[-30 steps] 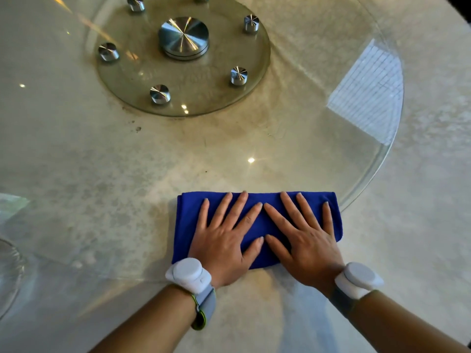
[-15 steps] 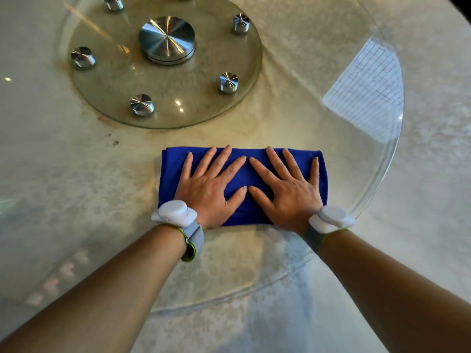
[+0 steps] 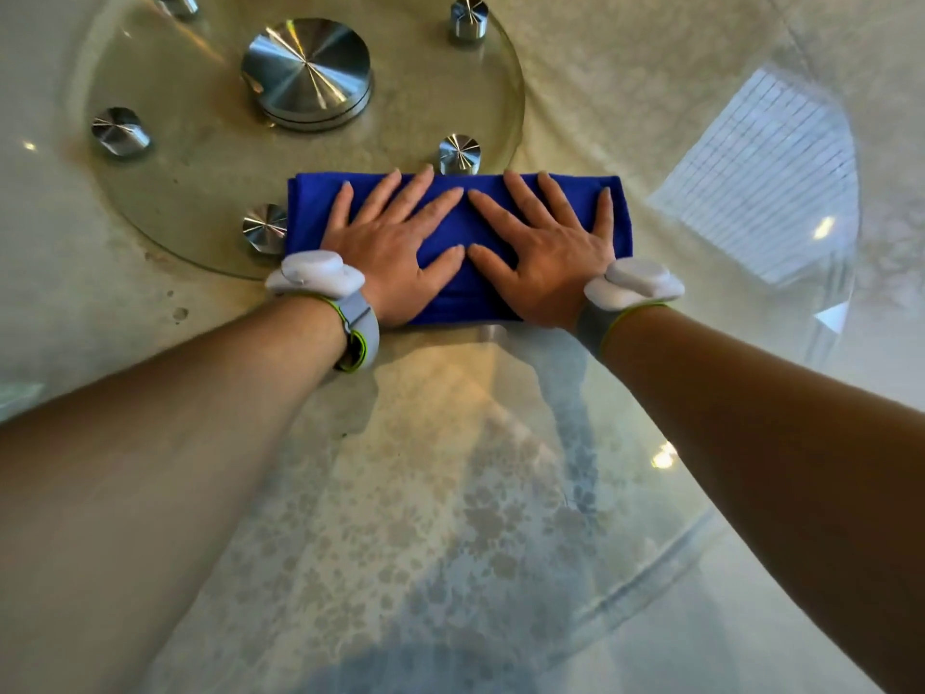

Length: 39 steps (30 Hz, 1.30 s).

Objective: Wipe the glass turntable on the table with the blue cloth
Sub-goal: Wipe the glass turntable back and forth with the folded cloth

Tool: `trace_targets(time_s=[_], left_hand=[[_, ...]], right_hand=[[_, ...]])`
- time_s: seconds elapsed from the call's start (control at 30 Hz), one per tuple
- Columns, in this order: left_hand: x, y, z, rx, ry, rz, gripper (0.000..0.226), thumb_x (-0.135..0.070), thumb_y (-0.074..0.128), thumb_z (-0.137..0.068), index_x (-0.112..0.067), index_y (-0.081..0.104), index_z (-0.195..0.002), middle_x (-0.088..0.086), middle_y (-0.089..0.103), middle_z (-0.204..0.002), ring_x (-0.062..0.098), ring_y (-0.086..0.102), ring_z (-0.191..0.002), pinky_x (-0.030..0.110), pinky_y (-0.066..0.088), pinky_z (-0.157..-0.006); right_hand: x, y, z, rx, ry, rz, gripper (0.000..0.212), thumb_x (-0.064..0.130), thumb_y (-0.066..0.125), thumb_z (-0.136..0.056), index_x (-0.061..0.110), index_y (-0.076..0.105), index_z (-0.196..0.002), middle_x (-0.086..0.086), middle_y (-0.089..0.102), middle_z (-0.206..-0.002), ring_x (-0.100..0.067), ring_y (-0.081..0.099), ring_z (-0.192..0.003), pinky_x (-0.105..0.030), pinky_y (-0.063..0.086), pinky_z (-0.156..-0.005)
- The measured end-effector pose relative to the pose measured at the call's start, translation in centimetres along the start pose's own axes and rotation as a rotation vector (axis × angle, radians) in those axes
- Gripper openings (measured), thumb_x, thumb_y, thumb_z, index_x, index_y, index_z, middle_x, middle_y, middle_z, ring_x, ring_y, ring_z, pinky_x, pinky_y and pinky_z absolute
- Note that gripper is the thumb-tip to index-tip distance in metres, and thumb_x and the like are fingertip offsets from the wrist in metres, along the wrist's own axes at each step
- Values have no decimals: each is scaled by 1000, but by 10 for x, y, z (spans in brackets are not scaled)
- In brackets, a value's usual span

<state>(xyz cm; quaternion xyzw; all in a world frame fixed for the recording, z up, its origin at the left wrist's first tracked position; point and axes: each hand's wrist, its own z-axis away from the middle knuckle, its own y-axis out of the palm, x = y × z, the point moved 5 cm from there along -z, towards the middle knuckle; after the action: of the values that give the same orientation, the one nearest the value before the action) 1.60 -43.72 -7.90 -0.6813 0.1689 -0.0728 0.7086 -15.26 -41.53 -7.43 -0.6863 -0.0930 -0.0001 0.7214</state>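
Cloth (image 3: 458, 227), folded, vivid blue, lies under flat hands.

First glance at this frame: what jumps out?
The blue cloth, folded into a long pad at centre frame, with the left hand and right hand pressed flat on it side by side, fingers spread. Just beyond it, upper left, the shiny metal hub sits ringed by small metal studs. Both wrists carry white devices on grey bands, and the glass turntable throws a bright window reflection at right.
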Motion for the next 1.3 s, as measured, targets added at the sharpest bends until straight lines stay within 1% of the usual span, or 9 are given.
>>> trace_targets(time_s=[0.2,0.37,0.63,0.97,1.3], left_hand=[[15,-2,-56,11,38,-9,68,-71,18,-82,-50,13,-147,-15,9,-162,15,7,-148,53,2,-117],[22,-2,-91,0,88,-26,67,-70,19,-83,-50,13,-146,-13,11,-162,17,9,-148,53,4,-117],[11,1,-104,-29,22,-10,66,-68,19,-83,-49,16,-147,-13,11,-162,16,9,-148,54,3,-117],[7,2,-85,25,5,-32,66,-65,17,-85,-47,13,-148,-12,7,-163,16,5,-148,53,1,-117],[-2,-3,-5,31,36,-20,64,-61,22,-88,-44,14,-149,-10,9,-163,19,6,-149,54,1,-117]], right_hand=[[-10,2,-47,-43,21,5,62,71,12,-89,53,16,-148,12,15,-163,-20,7,-150,-68,-6,-112],[-22,4,-77,-55,44,-1,65,72,11,-86,53,17,-148,12,14,-163,-20,8,-150,-68,-6,-111],[-36,-1,-92,-53,20,14,64,70,10,-87,52,16,-148,11,13,-163,-20,8,-150,-68,-4,-111],[-24,3,-72,-54,29,-4,65,69,10,-88,50,18,-149,11,15,-163,-21,10,-150,-65,-4,-113],[6,2,2,-28,-8,-16,64,68,10,-90,47,17,-150,9,17,-163,-21,11,-150,-61,-2,-115]])
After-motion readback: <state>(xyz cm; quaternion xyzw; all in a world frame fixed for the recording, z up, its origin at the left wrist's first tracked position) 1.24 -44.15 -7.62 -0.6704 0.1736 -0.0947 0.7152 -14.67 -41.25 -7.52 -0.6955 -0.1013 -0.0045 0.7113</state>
